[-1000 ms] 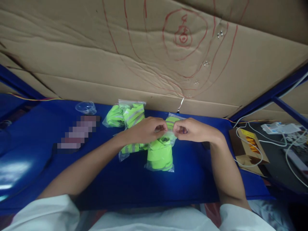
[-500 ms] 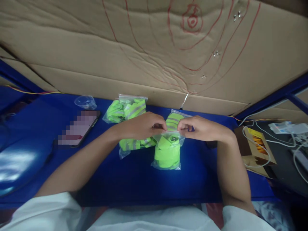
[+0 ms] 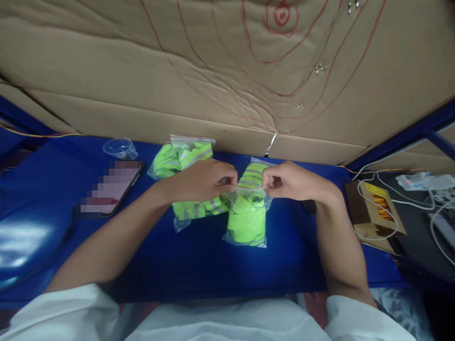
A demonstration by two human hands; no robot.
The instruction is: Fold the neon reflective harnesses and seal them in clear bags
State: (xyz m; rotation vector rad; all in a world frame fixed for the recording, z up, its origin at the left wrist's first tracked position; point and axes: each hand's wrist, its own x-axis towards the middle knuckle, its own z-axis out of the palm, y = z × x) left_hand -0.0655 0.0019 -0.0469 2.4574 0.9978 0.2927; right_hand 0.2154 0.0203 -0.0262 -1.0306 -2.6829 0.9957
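Observation:
A clear zip-lock bag holding folded neon-green fabric lies on the blue table, its top edge stretched level between my hands. My left hand pinches the left end of the zip strip. At the right end, my right hand has thumb and finger closed on the same strip. Just behind it sits another bag of green fabric with grey reflective stripes, partly covered by my hands. A third bag of green fabric is at the back left, and a fourth striped bundle shows below my left wrist.
A phone and a clear plastic cup are on the left of the table. Cardboard with red lines rises behind. On the right are an open carton and white cables.
My hands have spread slightly apart along the bag's zip strip, the left one shifting left. The whole view has tilted a little; the bags lie where they were.

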